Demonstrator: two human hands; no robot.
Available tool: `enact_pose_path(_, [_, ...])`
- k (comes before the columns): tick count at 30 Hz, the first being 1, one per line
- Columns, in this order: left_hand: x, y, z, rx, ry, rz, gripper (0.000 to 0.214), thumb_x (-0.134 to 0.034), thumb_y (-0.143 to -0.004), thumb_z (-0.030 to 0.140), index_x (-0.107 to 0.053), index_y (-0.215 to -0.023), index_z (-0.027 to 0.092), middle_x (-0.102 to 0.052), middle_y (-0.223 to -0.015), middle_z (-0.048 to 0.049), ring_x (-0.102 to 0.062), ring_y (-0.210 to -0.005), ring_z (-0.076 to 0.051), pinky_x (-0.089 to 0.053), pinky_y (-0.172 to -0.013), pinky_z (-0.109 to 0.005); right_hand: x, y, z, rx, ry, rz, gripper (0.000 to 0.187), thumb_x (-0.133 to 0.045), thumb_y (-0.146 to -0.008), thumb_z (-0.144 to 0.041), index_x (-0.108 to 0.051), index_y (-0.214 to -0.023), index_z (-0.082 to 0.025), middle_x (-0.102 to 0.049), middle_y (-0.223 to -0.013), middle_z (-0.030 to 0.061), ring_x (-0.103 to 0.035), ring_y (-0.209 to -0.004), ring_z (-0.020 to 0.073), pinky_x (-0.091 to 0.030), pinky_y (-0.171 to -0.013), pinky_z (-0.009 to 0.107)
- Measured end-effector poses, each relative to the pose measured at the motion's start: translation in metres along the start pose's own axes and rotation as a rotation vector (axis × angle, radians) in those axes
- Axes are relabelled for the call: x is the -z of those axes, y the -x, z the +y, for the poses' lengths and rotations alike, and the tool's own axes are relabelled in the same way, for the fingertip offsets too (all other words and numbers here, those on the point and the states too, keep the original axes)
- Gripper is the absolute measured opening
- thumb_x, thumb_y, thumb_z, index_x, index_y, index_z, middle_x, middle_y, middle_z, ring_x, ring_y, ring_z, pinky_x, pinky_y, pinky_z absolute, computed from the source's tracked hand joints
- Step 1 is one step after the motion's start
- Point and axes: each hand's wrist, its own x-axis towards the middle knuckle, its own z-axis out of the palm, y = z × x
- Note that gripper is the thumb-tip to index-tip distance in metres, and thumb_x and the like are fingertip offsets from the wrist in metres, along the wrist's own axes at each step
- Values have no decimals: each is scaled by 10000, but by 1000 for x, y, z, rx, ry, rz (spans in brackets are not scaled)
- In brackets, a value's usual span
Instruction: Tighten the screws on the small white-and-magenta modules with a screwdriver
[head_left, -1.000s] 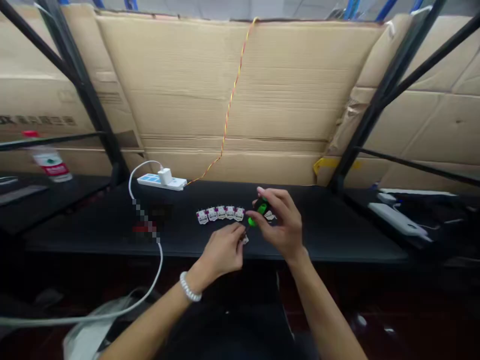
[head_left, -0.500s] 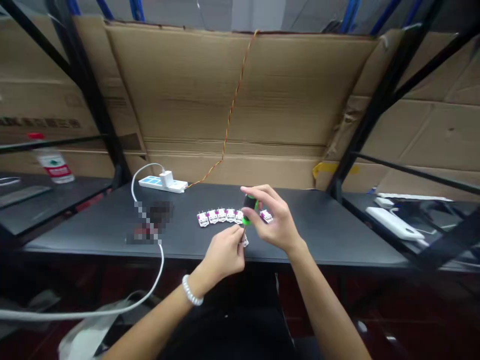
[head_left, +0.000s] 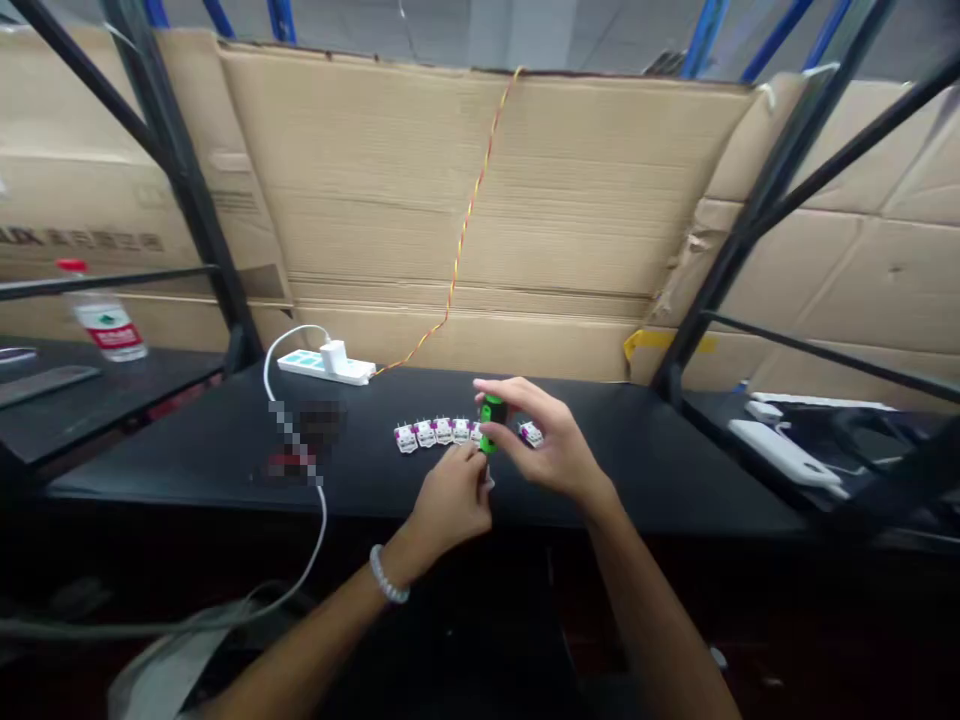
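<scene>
Green-and-black screwdriver [head_left: 491, 425], handle upright above the black surface [head_left: 660, 480], directly over the left hand; handle pinched by the right hand [head_left: 551, 445], its fingers [head_left: 517, 392] closed narrowly around the grip; left hand [head_left: 450, 500] just below, its fingers [head_left: 466, 455] closed narrowly on a small white module [head_left: 489, 483], mostly hidden; contact between screwdriver tip and module not discernible; beaded bracelet [head_left: 388, 574] on the left wrist; row of five white modules with magenta marks [head_left: 439, 433] on the surface, just beyond the left hand, nearly touching the screwdriver handle; single similar module [head_left: 531, 434] just right of the handle, beside the right fingers; white power strip [head_left: 326, 368] with white charger [head_left: 335, 356] farther back, white cable [head_left: 324, 530] trailing from it over the surface edge; pixelated patch [head_left: 304, 440] beside the cable; twisted red-and-yellow wire [head_left: 465, 240] running up a cardboard sheet [head_left: 375, 190]; red-capped plastic bottle [head_left: 105, 328] on a side shelf at left; white oblong device [head_left: 784, 467] on a shelf at right; black metal frame posts [head_left: 180, 190] on both sides.
</scene>
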Motion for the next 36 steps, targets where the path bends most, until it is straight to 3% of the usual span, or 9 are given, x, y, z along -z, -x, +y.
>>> enact_pose_path(8, [8,-5,-8,-16,142,-58,176,-615,-778,39,-557,-741,200,-647,-909,-65,-631,-859,-232,-531,-785,-358,3,3,2,-22,14,19,392,-690,-1000,-255,-677,-1392,-272,-738,-1107,74,-697,-943,199,-611,-816,351])
enact_pose_path(15, [21,-8,-19,-117,261,-130,151,-652,-801,47,-641,-756,190,-707,-883,-48,-662,-842,-221,-531,-818,-346,6,3,-2,-33,-29,-41,478,-527,-1053,-204,-588,-1519,-293,-765,-1273,84,-731,-1052,214,-619,-903,385])
enact_pose_path(26, [14,-4,-12,-104,228,-77,209,-578,-783,-12,-599,-779,196,-699,-909,-64,-670,-833,-218,-544,-788,-331,4,1,1,-66,-19,-44,453,-531,-1061,-238,-596,-1507,-290,-763,-1239,78,-725,-997,202,-617,-900,375])
enact_pose_path(33, [14,-2,-11,-111,221,-77,211,-577,-772,-6,-572,-787,205,-674,-906,-55,-654,-840,-218,-552,-795,-340,1,-5,4,-35,125,30,355,-731,-980,-315,-720,-1333,-285,-699,-1004,40,-576,-727,154,-584,-734,327])
enact_pose_path(36, [14,-1,-11,-118,187,-73,195,-565,-802,13,-563,-807,208,-663,-906,-64,-649,-852,-227,-562,-808,-356,0,-5,5,-25,112,27,423,-686,-998,-283,-665,-1420,-278,-711,-1181,88,-668,-909,198,-602,-829,367])
